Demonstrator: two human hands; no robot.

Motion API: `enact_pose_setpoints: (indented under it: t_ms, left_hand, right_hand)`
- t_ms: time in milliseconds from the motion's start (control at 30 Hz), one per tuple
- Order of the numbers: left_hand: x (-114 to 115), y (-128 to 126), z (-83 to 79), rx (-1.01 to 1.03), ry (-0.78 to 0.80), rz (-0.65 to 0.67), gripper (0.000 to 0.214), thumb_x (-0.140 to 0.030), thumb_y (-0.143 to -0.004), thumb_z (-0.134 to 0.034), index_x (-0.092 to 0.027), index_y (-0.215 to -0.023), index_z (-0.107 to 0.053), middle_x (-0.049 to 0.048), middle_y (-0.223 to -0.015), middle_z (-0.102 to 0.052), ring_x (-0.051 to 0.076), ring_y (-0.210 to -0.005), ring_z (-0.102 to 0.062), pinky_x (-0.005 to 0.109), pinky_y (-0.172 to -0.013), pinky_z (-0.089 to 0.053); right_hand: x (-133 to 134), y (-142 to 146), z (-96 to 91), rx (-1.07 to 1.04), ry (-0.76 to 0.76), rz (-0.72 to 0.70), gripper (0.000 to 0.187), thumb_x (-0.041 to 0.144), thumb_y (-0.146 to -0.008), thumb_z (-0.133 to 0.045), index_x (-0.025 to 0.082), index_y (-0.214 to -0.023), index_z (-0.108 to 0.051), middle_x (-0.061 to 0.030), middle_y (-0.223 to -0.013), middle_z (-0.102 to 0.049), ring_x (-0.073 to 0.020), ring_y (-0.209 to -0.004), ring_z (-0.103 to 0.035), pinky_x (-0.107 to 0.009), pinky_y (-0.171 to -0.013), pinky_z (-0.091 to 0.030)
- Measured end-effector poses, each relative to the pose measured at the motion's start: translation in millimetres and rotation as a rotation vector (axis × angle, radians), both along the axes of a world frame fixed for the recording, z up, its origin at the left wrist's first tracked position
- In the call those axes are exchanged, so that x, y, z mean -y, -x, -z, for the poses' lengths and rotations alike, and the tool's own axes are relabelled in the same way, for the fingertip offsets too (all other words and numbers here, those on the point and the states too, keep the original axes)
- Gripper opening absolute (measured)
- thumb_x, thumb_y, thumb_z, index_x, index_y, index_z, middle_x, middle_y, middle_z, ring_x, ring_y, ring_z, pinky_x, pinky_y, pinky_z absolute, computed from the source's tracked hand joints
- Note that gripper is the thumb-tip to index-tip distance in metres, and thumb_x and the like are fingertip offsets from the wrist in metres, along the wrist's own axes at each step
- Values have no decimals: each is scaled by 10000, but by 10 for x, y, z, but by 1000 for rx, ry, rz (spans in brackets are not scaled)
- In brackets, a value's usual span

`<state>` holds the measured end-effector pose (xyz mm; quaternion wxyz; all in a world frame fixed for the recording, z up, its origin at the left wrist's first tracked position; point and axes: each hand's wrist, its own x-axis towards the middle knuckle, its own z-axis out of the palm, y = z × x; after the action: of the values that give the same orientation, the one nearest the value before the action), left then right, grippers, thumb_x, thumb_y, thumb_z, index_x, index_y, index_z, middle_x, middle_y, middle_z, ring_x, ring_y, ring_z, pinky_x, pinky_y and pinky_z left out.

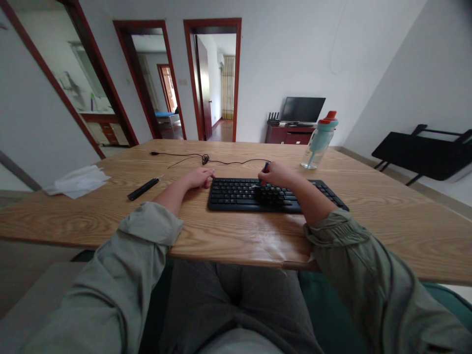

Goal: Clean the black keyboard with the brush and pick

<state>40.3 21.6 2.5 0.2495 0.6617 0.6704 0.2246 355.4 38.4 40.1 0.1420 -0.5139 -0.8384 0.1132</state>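
Observation:
A black keyboard (239,194) lies flat on the wooden table in front of me. Over its middle, my right hand (275,174) is closed around a small dark blue brush (265,168), held roughly upright. Its pale tip touches or hovers just above the keys; I cannot tell which. At the keyboard's left end rests my left hand (201,177), fingers loosely stretched toward the upper left corner and holding nothing. From behind the keyboard a thin black cable (236,162) runs left, with a knot partway along.
A black pen-like tool (143,189) with a thin metal tip lies to the left. Farther left are crumpled white tissues (79,182). A clear bottle (319,142) with a red and teal lid stands at the back right. The wooden table (228,241) has its front edge near my lap.

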Motion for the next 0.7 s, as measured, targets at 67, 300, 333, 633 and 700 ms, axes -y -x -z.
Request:
enact_pose_setpoints:
  t_ms: [67, 300, 333, 633, 700]
  left_hand:
    - [13, -11, -13, 2, 2, -8, 494, -452, -987, -343, -102, -1113, -669, 23, -610, -588, 125, -464, -438, 256, -475, -342]
    - [40, -30, -35, 7, -1, -14, 475, -446, -976, -349, -110, -1093, -664, 15, -600, -590, 128, -448, -431, 259, -462, -328]
    - [42, -33, -37, 6, 1, -14, 470, -441, -977, -349, -109, -1094, -660, 13, -598, -587, 127, -448, -430, 257, -461, -327]
    - [8, 11, -4, -3, -25, 10, 438, -458, -969, -363, -141, -1054, -653, 8, -590, -589, 125, -455, -438, 249, -477, -354]
    - [12, 13, -4, 4, -33, 10, 436, -470, -961, -373, -148, -1035, -658, 7, -586, -591, 128, -456, -441, 251, -476, -357]
  right_hand:
    - [-42, -229, -19, 44, 2, 51, 300, 298, -870, -559, 115, -735, -755, -89, -673, -686, -162, -591, -562, -280, -573, -380]
    - [-274, -1062, 41, 51, 46, 209, 206, 282, -861, -616, 158, -760, -747, -92, -807, -734, -190, -714, -640, -284, -658, -438]
    - [-310, -1171, 60, 44, 44, 235, 198, 278, -860, -620, 160, -763, -746, -91, -813, -734, -191, -717, -640, -286, -661, -440]
    - [-295, -1738, 41, 14, 75, 419, 259, 242, -858, -627, 143, -655, -754, -113, -747, -710, -188, -670, -594, -324, -667, -421]
    - [-229, -1762, 2, -11, 82, 435, 269, 220, -865, -622, 129, -654, -761, -144, -731, -700, -188, -660, -576, -340, -666, -407]
